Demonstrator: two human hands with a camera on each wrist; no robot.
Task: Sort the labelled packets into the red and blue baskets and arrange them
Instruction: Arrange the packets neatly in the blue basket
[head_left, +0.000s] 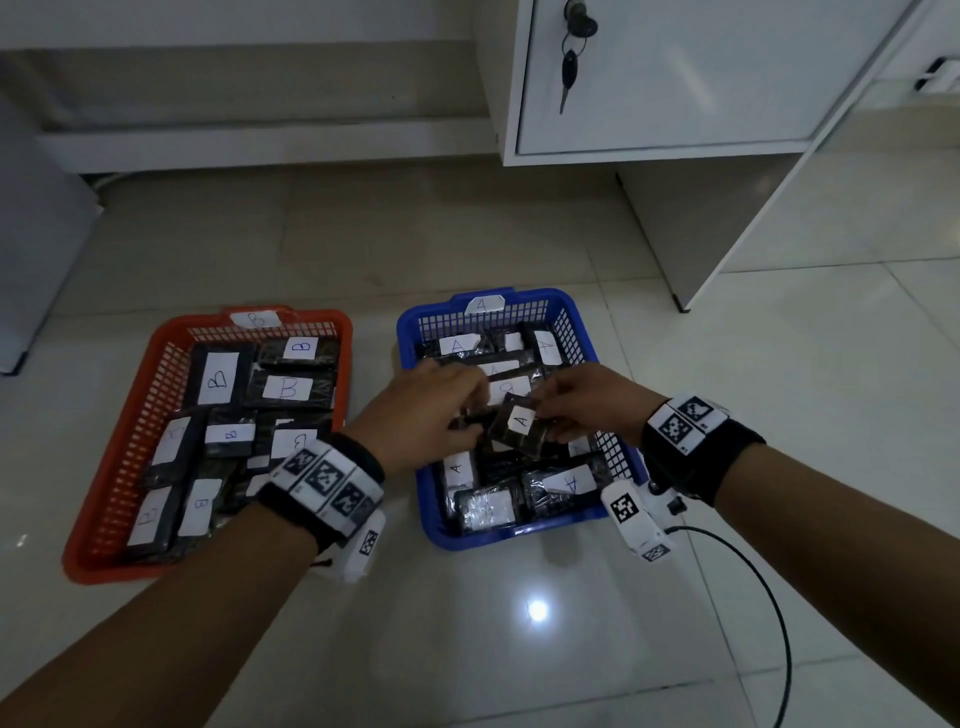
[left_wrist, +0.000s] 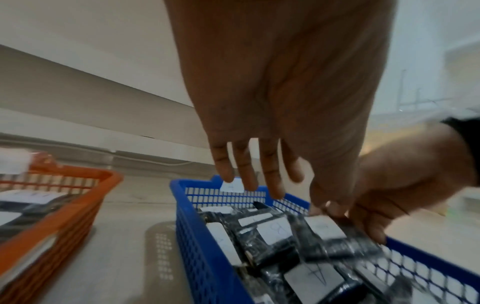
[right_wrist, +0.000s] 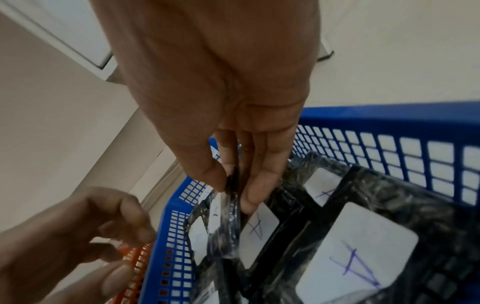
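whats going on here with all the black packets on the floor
A person is sorting labelled packets into two baskets on the floor. Both hands are over the blue basket, tagged A. The right hand pinches a black packet marked A above the others, and the left hand reaches in beside it; whether it touches the packet is unclear. The red basket, tagged B, holds packets marked B.

blue basket (head_left: 410, 332): middle hidden by hands | red basket (left_wrist: 78, 197): blurred, cut off left
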